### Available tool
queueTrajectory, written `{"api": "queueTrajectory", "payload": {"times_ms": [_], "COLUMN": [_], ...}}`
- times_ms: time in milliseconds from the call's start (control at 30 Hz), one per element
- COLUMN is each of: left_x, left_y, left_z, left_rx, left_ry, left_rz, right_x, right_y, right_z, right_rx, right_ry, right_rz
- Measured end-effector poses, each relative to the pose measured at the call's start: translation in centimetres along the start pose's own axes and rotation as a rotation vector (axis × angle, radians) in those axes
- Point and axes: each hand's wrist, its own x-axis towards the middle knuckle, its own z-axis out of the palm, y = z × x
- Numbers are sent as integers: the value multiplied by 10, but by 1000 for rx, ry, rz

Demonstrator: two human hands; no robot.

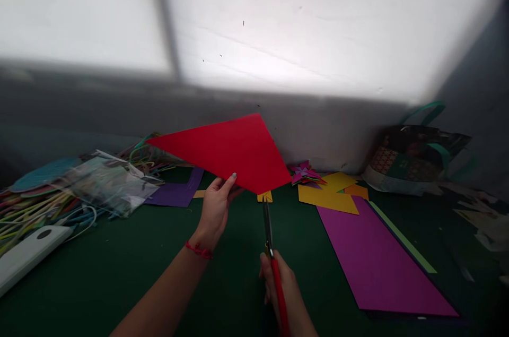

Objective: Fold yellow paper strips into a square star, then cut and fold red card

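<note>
Green tabletop [139, 241] runs the full width of the view, materials heaped along its far side. Magenta sheet [384, 262] lies flat to the right, yellow paper [328, 200] overlapping its far end. Red sheet [238, 151], four-cornered, is held up off the surface at centre, one long point reaching left.

Left hand [216, 205] pinches the red sheet near its lower edge, thumb on the near face, fingers mostly hidden behind. Right hand [288, 276] grips red-handled scissors [275, 269]; how the fingers sit in the handles cannot be told. Blades point away, slightly parted, tips near the sheet's bottom corner; contact unclear.

Risks, as judged: a one-handed pinch could let the wide sheet flop or swing, sending a cut astray. Blades straying left could reach the holding fingers. Small folded yellow piece [265, 197] sits behind the tips; lowered scissors might nick it.
</note>
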Motion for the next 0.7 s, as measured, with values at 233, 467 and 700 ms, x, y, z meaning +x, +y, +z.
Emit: {"api": "queueTrajectory", "payload": {"times_ms": [233, 467, 700], "left_x": [-8, -16, -19], "left_y": [-2, -3, -14], "left_z": [8, 16, 18], "left_rx": [113, 160, 183], "left_ry": [-148, -219, -212], "left_rz": [-114, -168, -162], "right_x": [-4, -3, 5], "right_y": [-12, -14, -3], "right_z": [-4, -1, 1], "right_rx": [-36, -11, -12], "right_ry": [2, 14, 81], "right_rz": [-7, 62, 96]}}
